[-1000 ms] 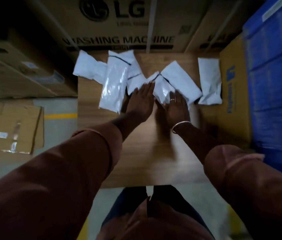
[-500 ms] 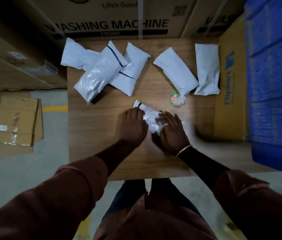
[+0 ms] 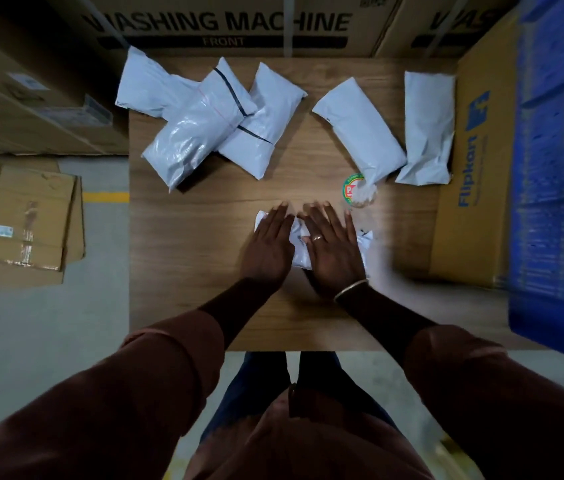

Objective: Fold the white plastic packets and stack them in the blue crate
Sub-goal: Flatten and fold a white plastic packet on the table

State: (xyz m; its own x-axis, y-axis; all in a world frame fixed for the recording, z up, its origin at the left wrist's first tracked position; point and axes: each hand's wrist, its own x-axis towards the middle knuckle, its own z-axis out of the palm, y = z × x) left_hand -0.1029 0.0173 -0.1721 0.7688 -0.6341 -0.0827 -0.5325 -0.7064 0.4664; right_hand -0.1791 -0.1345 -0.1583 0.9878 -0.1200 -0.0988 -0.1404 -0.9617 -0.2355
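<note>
My left hand [image 3: 268, 249] and right hand [image 3: 334, 252] lie flat, fingers spread, pressing a white plastic packet [image 3: 299, 245] onto the desk [image 3: 187, 244]; the blue crate [image 3: 557, 174] sits far right.

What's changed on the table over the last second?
Both hands, left and right, dragged one white plastic packet from the far row toward the person and now press it flat, fingers spread. The other five white packets lie as before.

A warehouse or packing area: tall washing-machine cartons [image 3: 221, 26] stand behind a wooden table [image 3: 187, 254], flattened cardboard [image 3: 20, 223] lies on concrete floor [image 3: 31, 341] beside a yellow line [image 3: 105, 196].
</note>
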